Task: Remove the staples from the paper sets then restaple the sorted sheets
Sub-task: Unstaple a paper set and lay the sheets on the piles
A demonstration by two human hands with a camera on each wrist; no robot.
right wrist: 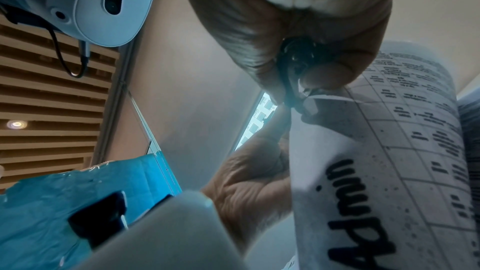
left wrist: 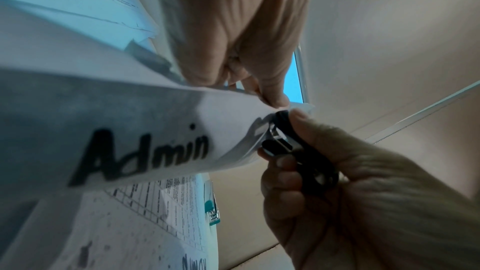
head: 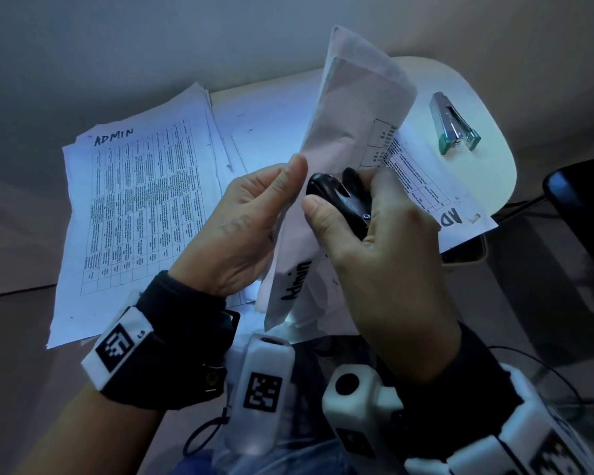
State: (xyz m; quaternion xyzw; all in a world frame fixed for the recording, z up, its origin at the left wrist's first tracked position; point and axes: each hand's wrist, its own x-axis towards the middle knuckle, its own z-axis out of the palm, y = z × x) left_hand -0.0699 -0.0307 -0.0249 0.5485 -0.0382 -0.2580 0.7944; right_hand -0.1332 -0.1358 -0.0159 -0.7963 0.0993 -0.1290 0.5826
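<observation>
A paper set marked "Admin" is held upright above the table, curled lengthwise. My left hand pinches its corner between thumb and fingers. My right hand grips a black staple remover; its metal jaws bite the same corner of the sheets. The staple itself is too small to see. A teal and silver stapler lies on the table at the far right.
A stack of printed sheets headed "ADMIN" lies on the left of the white table. Another "ADMIN" sheet lies under my right hand. A black chair stands at the right.
</observation>
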